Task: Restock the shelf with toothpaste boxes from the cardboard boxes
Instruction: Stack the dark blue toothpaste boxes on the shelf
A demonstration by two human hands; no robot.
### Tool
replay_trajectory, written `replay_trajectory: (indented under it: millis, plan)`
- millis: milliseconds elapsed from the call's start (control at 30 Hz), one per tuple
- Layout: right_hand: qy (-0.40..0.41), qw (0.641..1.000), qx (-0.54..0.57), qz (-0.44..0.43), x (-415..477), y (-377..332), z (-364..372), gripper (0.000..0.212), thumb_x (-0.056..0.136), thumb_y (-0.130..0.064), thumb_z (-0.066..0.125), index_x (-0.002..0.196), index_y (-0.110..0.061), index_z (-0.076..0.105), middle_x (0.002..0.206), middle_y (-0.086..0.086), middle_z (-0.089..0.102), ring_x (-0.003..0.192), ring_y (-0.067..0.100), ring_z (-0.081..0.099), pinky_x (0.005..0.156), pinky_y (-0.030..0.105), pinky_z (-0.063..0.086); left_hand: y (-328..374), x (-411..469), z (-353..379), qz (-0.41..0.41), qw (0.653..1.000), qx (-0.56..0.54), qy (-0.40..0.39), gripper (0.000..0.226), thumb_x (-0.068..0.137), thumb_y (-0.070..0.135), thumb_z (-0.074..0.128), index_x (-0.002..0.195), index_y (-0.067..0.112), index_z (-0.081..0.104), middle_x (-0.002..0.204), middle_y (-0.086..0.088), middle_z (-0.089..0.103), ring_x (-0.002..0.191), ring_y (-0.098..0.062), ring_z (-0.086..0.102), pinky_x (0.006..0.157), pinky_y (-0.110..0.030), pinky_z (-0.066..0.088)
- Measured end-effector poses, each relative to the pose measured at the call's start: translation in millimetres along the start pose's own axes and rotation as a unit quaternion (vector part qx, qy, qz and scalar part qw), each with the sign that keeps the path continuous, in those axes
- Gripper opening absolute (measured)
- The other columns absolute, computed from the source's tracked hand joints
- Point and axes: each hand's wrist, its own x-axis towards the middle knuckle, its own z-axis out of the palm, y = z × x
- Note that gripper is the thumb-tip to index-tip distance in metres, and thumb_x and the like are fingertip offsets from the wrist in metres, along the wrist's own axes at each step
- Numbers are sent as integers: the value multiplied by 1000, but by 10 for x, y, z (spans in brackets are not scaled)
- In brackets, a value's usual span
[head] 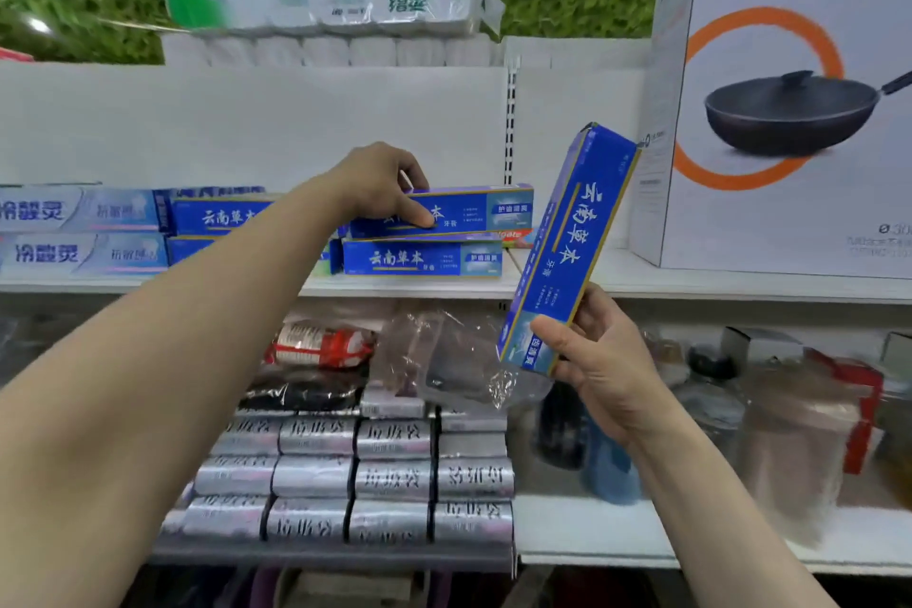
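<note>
Left hand [380, 185] pinching top box [464, 210] onto stack; right hand [599, 360] gripping 2nd box [567, 242], 3 o'clock. Next: stacking it squarely on shelf [691, 279].

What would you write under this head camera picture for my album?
Left hand sets a blue toothpaste box on the shelf stack while the right hand holds another box ready.

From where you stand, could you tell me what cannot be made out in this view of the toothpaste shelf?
Head view only:
- Left blue toothpaste stack: its right end is hidden by the left forearm.
- Cardboard supply boxes: none in frame.
- Left hand grip on the top box: fingertips behind it are hidden.
- Red carton behind that stack: only a sliver shows.
- Pan box: cut off at the right edge.
</note>
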Motion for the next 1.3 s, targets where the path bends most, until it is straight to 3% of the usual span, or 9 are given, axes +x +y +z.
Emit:
replay_trajectory:
  millis: [133,367,600,733,900,967,1067,1167,1300]
  plan:
    - [19,1000,-2,0,184,120,89,99,42,-46,98,127,-16,57,122,8,69,110,28,67,73,48,59,-179,487,49,2,1000,22,-18,50,62,31,91,105,19,69,98,1,63,87,-18,60,75,-26,43]
    - [46,998,-45,-16,404,229,99,95,44,-50,97,123,-16,57,119,7,70,109,29,67,83,59,57,-546,1020,291,-2,996,41,-78,50,64,29,91,106,17,68,105,-4,67,88,-20,62,75,-25,43]
    - [60,996,-65,-27,497,307,119,88,46,-50,97,119,-17,59,119,6,70,109,28,67,85,54,57,-669,1259,359,-2,995,70,-76,52,66,29,90,111,18,67,112,-6,65,95,-20,57,78,-28,42]
    - [67,995,-60,-31,520,302,158,88,46,-50,96,119,-17,59,118,6,71,106,26,68,83,51,58,-681,1322,385,-4,988,144,-50,53,64,38,90,106,25,62,114,-1,63,109,-25,54,89,-39,48]
    - [67,996,-51,-35,606,238,173,90,46,-46,97,120,-14,57,120,9,70,108,25,68,83,46,60,-705,1374,382,6,976,217,-31,51,65,43,87,107,30,62,118,-3,56,119,-29,44,95,-40,44]
    - [69,995,-62,-42,685,140,159,91,45,-45,98,120,-14,56,119,8,71,106,24,70,82,43,61,-690,1388,304,21,983,177,-30,54,69,44,85,115,27,62,123,-2,57,119,-27,48,97,-35,41]
    - [67,992,-96,-55,880,-139,133,82,46,-42,96,115,-16,59,112,6,74,93,17,73,65,30,60,-592,1325,15,53,998,-31,-7,51,77,43,78,118,14,66,116,-5,62,110,-22,56,89,-29,42]
    - [63,983,-167,-40,1175,-458,136,62,61,-25,84,118,-17,62,105,4,75,90,18,74,71,38,62,-516,1194,-323,87,968,-236,7,43,84,50,68,110,15,68,110,-3,68,107,-17,60,88,-30,48]
    - [22,957,-289,9,1604,-706,196,46,76,-7,81,119,-17,67,90,0,75,78,12,73,63,30,60,-478,1089,-579,123,934,-333,39,43,89,54,60,112,18,65,113,2,69,113,-10,60,96,-33,47]
